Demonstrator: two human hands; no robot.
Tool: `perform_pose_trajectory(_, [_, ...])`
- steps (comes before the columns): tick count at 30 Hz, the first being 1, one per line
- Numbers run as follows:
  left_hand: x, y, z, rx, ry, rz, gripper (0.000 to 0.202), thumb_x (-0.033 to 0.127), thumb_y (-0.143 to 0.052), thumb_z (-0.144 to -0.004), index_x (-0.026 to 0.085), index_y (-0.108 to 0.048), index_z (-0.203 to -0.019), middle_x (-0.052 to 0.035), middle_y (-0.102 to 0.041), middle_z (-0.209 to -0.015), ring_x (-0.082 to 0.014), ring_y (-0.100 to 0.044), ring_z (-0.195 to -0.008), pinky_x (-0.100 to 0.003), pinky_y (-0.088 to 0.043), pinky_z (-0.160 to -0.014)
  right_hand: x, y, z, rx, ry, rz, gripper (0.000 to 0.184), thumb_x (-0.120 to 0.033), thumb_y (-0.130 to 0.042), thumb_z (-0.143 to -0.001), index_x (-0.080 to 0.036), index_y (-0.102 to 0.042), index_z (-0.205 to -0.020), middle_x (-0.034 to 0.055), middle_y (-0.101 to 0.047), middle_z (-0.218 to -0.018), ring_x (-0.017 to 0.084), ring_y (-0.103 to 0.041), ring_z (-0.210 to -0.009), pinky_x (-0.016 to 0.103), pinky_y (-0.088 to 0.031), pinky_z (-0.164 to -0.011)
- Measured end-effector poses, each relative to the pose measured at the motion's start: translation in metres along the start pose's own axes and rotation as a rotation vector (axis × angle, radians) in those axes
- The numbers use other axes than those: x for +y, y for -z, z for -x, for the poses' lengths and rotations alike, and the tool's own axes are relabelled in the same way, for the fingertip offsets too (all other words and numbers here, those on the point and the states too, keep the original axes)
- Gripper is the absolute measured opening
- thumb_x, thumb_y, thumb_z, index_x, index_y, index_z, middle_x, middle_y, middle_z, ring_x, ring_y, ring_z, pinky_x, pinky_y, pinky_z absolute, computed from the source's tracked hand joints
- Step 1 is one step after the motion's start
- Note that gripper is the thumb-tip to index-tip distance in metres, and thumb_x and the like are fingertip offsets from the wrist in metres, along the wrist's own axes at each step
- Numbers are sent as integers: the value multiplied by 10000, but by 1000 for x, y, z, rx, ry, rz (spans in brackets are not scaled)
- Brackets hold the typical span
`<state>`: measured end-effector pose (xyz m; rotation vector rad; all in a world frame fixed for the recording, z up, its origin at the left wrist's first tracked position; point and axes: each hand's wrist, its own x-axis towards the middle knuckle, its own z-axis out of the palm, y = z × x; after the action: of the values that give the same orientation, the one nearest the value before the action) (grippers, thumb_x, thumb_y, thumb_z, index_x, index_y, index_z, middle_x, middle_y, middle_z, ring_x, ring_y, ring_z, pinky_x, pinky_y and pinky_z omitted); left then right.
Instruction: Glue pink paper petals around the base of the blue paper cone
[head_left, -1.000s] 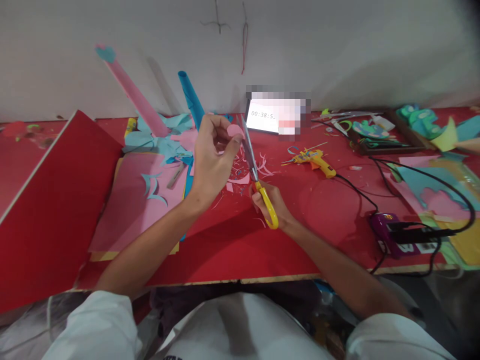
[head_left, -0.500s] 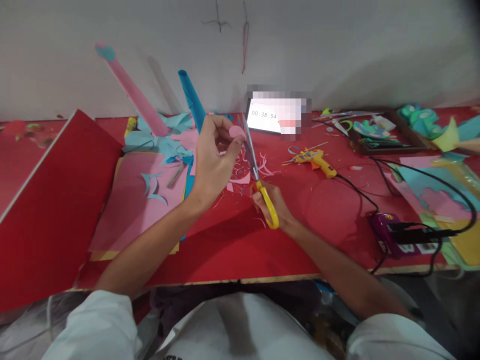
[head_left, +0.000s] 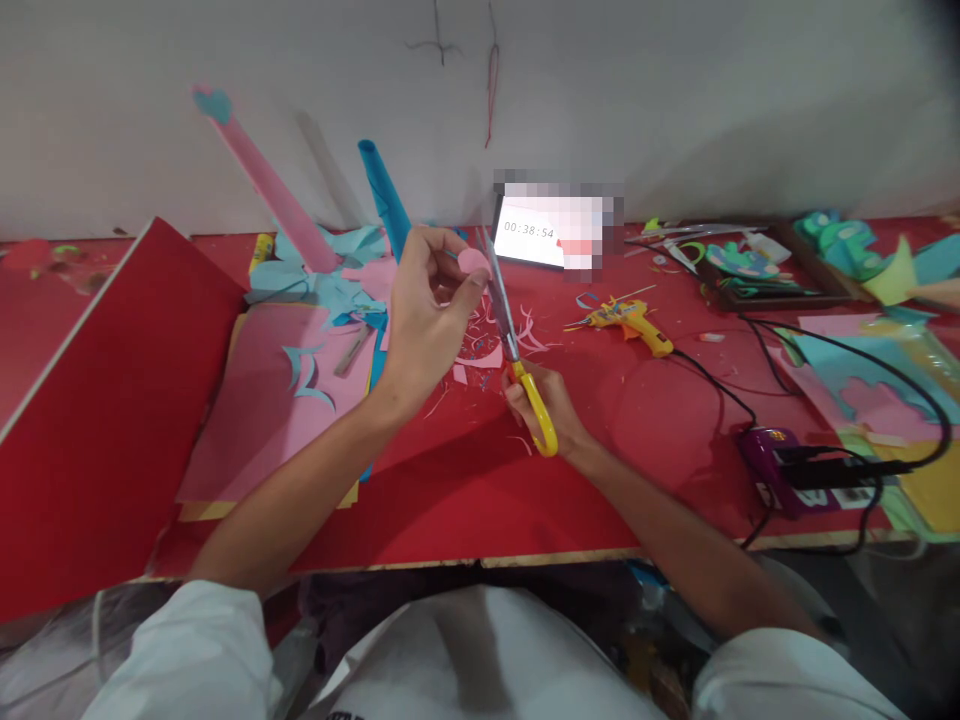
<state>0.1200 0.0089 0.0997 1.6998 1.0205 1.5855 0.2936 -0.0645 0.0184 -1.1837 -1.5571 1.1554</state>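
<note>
Between the thumb and fingers of my left hand (head_left: 429, 320) is a small rounded piece of pink paper (head_left: 473, 263), held up above the table. My right hand (head_left: 551, 405) grips scissors with yellow handles (head_left: 538, 412). Their blades (head_left: 501, 300) point up and away, right beside the edge of the pink piece; whether they touch it I cannot tell. Thin pink paper scraps (head_left: 487, 355) lie on the red table below the hands. To the left, curved blue strips (head_left: 304, 372) rest on a stack of pink sheets (head_left: 247, 430), close to a grey cutter knife (head_left: 352, 352).
A yellow glue gun (head_left: 634, 325) lies to the right, its cord running to a purple box (head_left: 772, 465). Rolled pink (head_left: 274, 195) and blue (head_left: 386, 195) paper tubes stand at the back left. A red board (head_left: 142, 400) leans at left; a dark tray (head_left: 780, 295) sits back right.
Almost nothing differs. Both hands, the pink paper piece and the scissors keep nearly the same places, with only a very slight shift of the whole view.
</note>
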Motion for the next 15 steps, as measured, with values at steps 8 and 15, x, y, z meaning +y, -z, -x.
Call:
perform_pose_trajectory(8, [-3,1,-1,-17,-10,3,419,602,-774,-932,278,-573,-1106,-34,-617,-964,-194,-650,-875,-325,-535,-729,-1,1,-1,14,-6,-4,725,-955,-550,-817,-236,-495,-745,-45,-422,-610,108,-356,-562,278,-279,-522])
perform_pose_trajectory(15, [-3,1,-1,-3,-6,9,393,574,-790,-927,302,-591,-1129,-22,-626,-935,-186,-648,-858,-329,-543,-721,6,0,0,39,-39,-3,717,-948,-585,-798,-238,-491,-755,-57,-416,-591,103,-355,-541,269,-258,-500])
